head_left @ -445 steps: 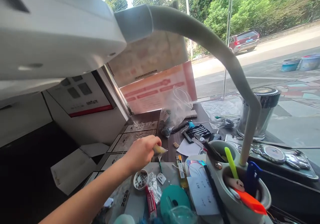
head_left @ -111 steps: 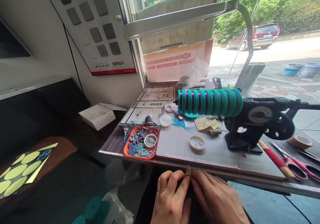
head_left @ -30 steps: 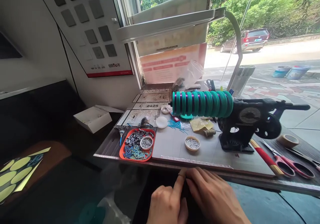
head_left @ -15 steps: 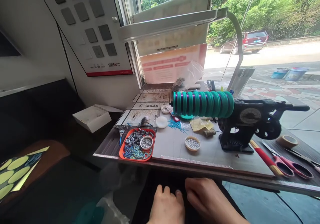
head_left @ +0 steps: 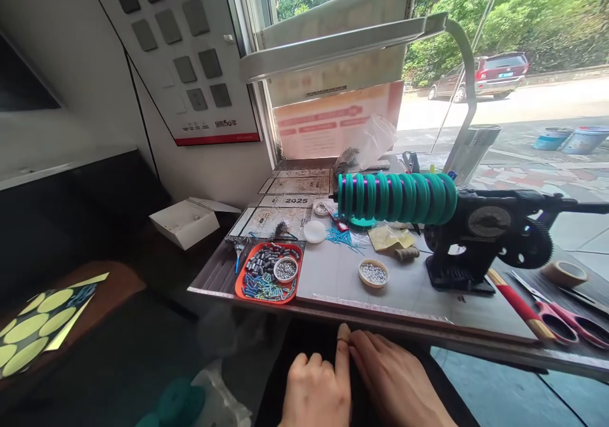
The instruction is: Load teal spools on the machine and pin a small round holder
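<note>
My left hand (head_left: 318, 382) is low in the view over my dark-clothed lap, below the table's front edge. Its index finger points forward while the other fingers are curled in. Close on its right, my right hand (head_left: 397, 376) is bent over with its fingers together, their tips meeting the left index finger. Whatever the fingers may hold is too small or hidden to make out. Nearest on the table above them are an orange tray (head_left: 241, 285) of dark cylindrical weights and coloured small pieces, and a round dish (head_left: 373, 286) of small silvery pellets.
A black hand-cranked winder (head_left: 476, 230) carries a row of green rings (head_left: 397, 198). To its right lie red-handled scissors (head_left: 552, 316) and a tape roll (head_left: 564, 273). A lamp arm (head_left: 342, 46) spans above. Yellow round stickers (head_left: 42, 325) lie at left.
The view has turned slightly left, so the table items sit further right. My left index finger has stretched forward, and my right fingers have moved from a curled fist to meet it.
</note>
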Tool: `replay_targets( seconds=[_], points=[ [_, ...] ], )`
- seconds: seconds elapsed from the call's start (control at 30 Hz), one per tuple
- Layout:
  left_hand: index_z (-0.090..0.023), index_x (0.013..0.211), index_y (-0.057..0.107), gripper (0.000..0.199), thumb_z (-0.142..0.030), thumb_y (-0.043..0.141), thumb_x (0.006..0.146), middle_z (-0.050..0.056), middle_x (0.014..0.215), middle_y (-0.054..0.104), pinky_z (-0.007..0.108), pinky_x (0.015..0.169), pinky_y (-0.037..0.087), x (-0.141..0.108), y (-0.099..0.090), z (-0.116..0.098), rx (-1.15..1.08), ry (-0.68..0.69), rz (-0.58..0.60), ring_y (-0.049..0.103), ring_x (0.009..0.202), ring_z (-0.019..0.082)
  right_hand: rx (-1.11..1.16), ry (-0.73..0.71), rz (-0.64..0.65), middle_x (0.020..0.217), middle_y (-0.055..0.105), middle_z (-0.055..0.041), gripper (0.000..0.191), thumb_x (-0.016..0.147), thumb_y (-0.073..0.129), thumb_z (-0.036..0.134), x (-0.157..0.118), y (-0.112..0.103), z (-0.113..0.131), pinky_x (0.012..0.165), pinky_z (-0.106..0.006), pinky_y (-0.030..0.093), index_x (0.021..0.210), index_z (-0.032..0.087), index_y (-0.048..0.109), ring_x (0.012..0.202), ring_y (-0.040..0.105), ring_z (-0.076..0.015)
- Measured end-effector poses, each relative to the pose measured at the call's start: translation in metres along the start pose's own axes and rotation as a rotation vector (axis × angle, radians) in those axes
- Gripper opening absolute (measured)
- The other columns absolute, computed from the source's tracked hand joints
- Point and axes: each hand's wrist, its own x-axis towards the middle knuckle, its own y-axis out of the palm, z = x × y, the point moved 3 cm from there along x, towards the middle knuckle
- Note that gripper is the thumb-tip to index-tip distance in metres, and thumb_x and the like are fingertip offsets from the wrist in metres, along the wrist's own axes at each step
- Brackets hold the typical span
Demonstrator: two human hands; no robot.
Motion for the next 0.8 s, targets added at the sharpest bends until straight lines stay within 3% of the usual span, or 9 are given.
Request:
replay_targets(
  seconds=[0.2,0.37,0.5,0.57,0.63,0.73,0.8],
  points=[
    [-0.008,0.116,0.061,0.048,-0.007,0.054,0.068,0.008,0.060,0.067,0.030,0.053,0.035,0.001,0.008,-0.004,-0.008,0.017,0.018,0.060,0.055,0.019,-0.072,-0.006,-0.048,0.055,0.061,-0.0002,0.028,0.069,0.039,-0.005,0.002,0.004,0.000,0.044,-0.027,0.033,0.070,0.020,0.052,0.044,0.059,-0.0184],
    [-0.008,0.127,0.052,0.057,-0.006,0.052,0.069,0.008,0.060,0.067,0.030,0.053,0.034,0.001,0.006,-0.006,-0.048,0.020,0.057,0.061,0.058,0.020,0.017,-0.078,-0.095,0.052,0.059,0.0038,0.026,0.079,0.038,0.002,0.010,-0.013,-0.001,0.042,-0.021,0.034,0.065,0.021,0.047,0.041,0.057,-0.0108],
    [-0.012,0.138,0.038,0.070,-0.005,0.048,0.069,0.010,0.065,0.068,0.030,0.051,0.030,0.006,0.004,0.002,-0.277,-0.060,0.221,0.061,0.061,0.024,0.060,-0.140,-0.197,0.053,0.058,0.0024,0.027,0.084,0.031,0.006,0.005,-0.022,0.000,0.046,-0.023,0.038,0.070,0.020,0.049,0.043,0.056,-0.0126],
    [-0.015,0.142,0.029,0.074,-0.010,0.047,0.070,0.006,0.060,0.064,0.028,0.049,0.028,0.008,0.006,0.009,-0.675,-0.180,0.321,0.057,0.055,0.020,0.078,-0.165,-0.231,0.050,0.054,0.0029,0.028,0.086,0.030,0.008,0.001,-0.023,0.002,0.045,-0.024,0.038,0.065,0.022,0.045,0.042,0.053,-0.0130],
    [-0.018,0.146,0.013,0.084,-0.016,0.048,0.070,-0.004,0.049,0.051,0.023,0.046,0.027,0.009,0.008,0.010,-1.341,-0.267,0.377,0.045,0.043,0.013,0.109,-0.153,-0.230,0.055,0.055,0.0027,0.028,0.089,0.031,0.011,-0.001,-0.023,0.003,0.047,-0.022,0.041,0.068,0.022,0.046,0.046,0.054,-0.0120],
    [-0.019,0.145,-0.005,0.100,-0.019,0.057,0.067,-0.012,0.044,0.040,0.018,0.043,0.026,0.010,0.004,0.001,-2.298,-0.161,0.353,0.029,0.035,0.006,0.245,-0.042,-0.211,0.079,0.064,-0.0019,0.018,0.093,0.034,0.015,0.002,-0.023,0.001,0.060,-0.018,0.049,0.094,0.019,0.052,0.068,0.063,-0.0114],
    [-0.019,0.144,-0.006,0.105,-0.019,0.063,0.065,-0.011,0.045,0.044,0.017,0.044,0.027,0.012,-0.001,-0.007,-2.590,-0.049,0.305,0.029,0.037,0.006,0.348,0.004,-0.232,0.090,0.064,-0.0039,0.018,0.094,0.037,0.017,0.005,-0.022,0.000,0.067,-0.017,0.051,0.106,0.020,0.050,0.079,0.065,-0.0117]
  ],
)
